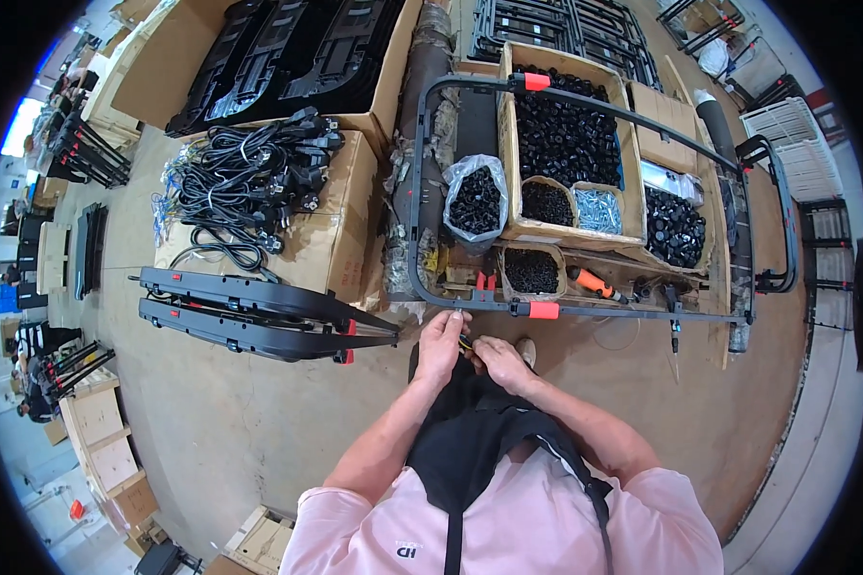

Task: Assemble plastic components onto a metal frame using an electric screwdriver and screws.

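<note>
At the near rail of a black tubular frame [642, 313], my left hand [438, 347] is closed in a pinch, its fingertips up by the rail. What it grips is too small to name. Just to its right, my right hand [501, 363] is closed around a small black-and-yellow tool [465, 342], mostly hidden by the fingers. Red sleeves [544, 310] sit on the rail near my hands. Beyond the rail are an orange-and-black tool [593, 283] and a tub of small black screws [532, 272].
A wooden box [506, 144] holds black plastic caps, with bagged black parts [475, 203] beside it. Silver screws [598, 211] fill a small compartment. Left stand black curved frame parts [230, 292] and a carton [331, 230] piled with power cables [240, 182]. A power driver [674, 307] hangs at the right.
</note>
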